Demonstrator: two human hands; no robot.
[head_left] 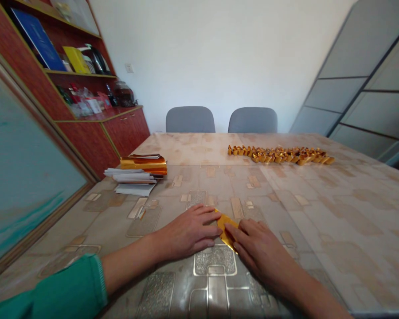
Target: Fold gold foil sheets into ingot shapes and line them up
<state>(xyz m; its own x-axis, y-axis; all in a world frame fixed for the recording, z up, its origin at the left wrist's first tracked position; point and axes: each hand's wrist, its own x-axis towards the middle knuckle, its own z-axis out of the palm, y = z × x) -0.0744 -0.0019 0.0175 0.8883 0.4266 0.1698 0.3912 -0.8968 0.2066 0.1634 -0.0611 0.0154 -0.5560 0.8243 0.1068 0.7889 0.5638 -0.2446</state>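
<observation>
A small piece of gold foil paper (pixel 226 225) lies on the table in front of me, folded into a slanted shape. My left hand (pixel 192 231) rests palm down at its left edge, the fingertips holding the paper. From the other side, my right hand (pixel 260 243) has its fingers closed on the paper, with the index finger pressed on its face. The undersides of both hands and part of the paper are hidden.
A stack of gold and white paper sheets (pixel 138 175) lies at the left. Several folded gold paper pieces (pixel 282 155) stand in rows at the back right. Beyond the patterned table (pixel 346 199) are two grey chairs (pixel 190 119). A red cabinet (pixel 126 130) stands at the left.
</observation>
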